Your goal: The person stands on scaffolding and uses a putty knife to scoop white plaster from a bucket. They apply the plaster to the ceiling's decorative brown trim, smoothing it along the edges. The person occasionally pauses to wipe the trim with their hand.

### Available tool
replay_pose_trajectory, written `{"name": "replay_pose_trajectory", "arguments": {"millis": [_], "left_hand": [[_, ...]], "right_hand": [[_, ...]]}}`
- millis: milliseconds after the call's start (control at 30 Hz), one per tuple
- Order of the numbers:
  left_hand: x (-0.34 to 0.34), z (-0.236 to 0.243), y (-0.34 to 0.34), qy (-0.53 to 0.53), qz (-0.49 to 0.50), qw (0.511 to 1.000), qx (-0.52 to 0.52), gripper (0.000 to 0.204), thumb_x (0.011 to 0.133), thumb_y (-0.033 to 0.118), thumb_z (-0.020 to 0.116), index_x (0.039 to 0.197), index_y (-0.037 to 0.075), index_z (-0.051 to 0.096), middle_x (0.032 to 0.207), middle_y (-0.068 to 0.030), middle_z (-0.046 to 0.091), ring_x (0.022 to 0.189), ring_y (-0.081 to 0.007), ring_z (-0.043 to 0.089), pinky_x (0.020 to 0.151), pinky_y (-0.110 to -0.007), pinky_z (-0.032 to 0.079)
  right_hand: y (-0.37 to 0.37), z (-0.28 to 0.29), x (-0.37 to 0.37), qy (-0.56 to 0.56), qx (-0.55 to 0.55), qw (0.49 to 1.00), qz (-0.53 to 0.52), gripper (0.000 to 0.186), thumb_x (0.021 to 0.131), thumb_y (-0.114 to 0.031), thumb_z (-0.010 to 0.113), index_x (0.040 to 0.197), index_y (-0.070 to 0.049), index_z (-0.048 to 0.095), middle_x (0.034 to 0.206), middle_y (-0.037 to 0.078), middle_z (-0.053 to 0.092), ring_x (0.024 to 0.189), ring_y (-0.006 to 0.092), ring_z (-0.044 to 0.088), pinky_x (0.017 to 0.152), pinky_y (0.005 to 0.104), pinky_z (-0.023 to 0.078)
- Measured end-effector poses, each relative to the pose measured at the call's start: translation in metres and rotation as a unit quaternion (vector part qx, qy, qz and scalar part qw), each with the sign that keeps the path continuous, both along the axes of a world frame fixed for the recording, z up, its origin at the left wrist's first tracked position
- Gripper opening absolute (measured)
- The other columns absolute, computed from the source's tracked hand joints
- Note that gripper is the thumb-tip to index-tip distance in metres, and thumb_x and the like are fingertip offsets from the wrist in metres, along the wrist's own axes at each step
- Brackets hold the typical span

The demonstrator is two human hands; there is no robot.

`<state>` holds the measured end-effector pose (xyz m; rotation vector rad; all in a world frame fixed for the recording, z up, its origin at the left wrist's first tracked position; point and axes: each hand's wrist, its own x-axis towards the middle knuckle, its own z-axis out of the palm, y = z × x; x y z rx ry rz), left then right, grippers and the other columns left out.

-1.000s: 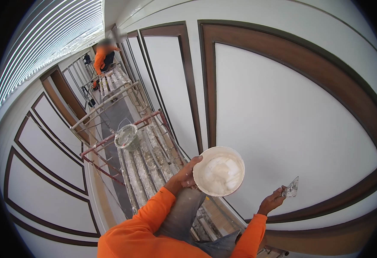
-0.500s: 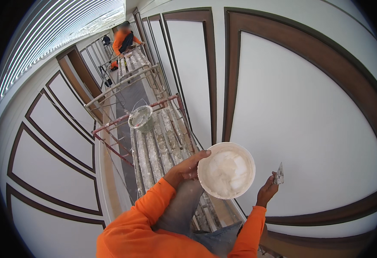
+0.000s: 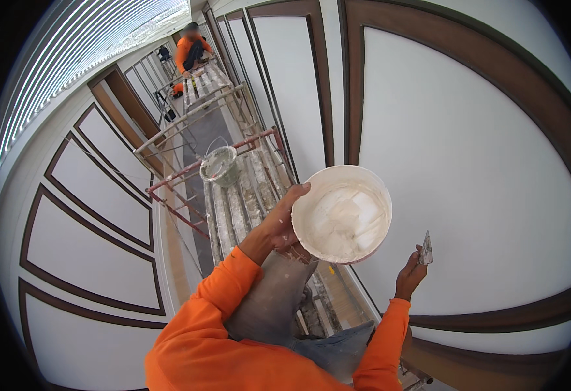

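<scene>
My left hand (image 3: 284,223) grips the left rim and side of a white round tub (image 3: 384,228), tilted so its inside shows. Off-white putty (image 3: 341,221), smeared and uneven, covers the inside of the tub. To the right, my right hand (image 3: 412,274) is closed on a putty knife (image 3: 426,248) with a stained metal blade pointing up. The knife stands apart from the tub, in front of a large white wall panel (image 3: 468,163). My fingers hide most of the knife's handle.
Worn scaffold planks (image 3: 230,218) run ahead below me, carrying a paint-stained bucket (image 3: 221,167) near a red scaffold rail (image 3: 181,174). Farther along, a person in orange (image 3: 191,52) crouches on the scaffold. Brown trim (image 3: 354,98) frames the wall panels.
My left hand has raised the tub and brought it closer, tipping it slightly. My right hand with the putty knife has shifted a little. The distant person's arm has drawn in.
</scene>
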<state>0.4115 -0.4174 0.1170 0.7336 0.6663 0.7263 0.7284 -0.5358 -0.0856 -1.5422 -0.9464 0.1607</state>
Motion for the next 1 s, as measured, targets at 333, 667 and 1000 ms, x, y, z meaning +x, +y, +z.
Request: {"name": "replay_pose_trajectory", "arguments": {"millis": [333,667,1000], "left_hand": [[-0.008,-0.032,0.028,-0.058,0.045,0.997,-0.003,0.078,0.098,0.055,0.052,0.153,0.003,0.037,0.149,-0.0195,0.051,0.133,-0.0328,0.057,0.112,-0.047,0.048],[0.031,-0.077,0.045,-0.066,-0.016,0.997,-0.038,0.083,0.095,0.059,0.054,0.154,0.002,0.037,0.148,-0.0219,0.051,0.132,-0.0346,0.056,0.111,-0.048,0.048],[0.139,-0.134,0.059,0.016,-0.160,0.987,-0.009,0.073,0.091,0.057,0.066,0.137,0.002,0.049,0.124,-0.0163,0.059,0.106,-0.0250,0.062,0.092,-0.037,0.052]], "right_hand": [[-0.044,-0.015,0.017,-0.015,-0.034,0.996,-0.075,0.035,0.109,-0.019,0.046,0.127,0.009,0.059,0.120,0.020,0.065,0.110,0.0286,0.060,0.099,0.0393,0.046],[-0.060,-0.010,0.016,-0.041,-0.046,0.990,-0.131,0.037,0.110,-0.017,0.043,0.129,0.011,0.057,0.122,0.022,0.064,0.114,0.0291,0.060,0.103,0.0400,0.045],[-0.070,-0.011,0.021,-0.043,-0.035,0.979,-0.197,0.037,0.110,-0.018,0.044,0.130,0.009,0.057,0.111,0.011,0.060,0.094,0.0188,0.052,0.088,0.0326,0.045]]}}
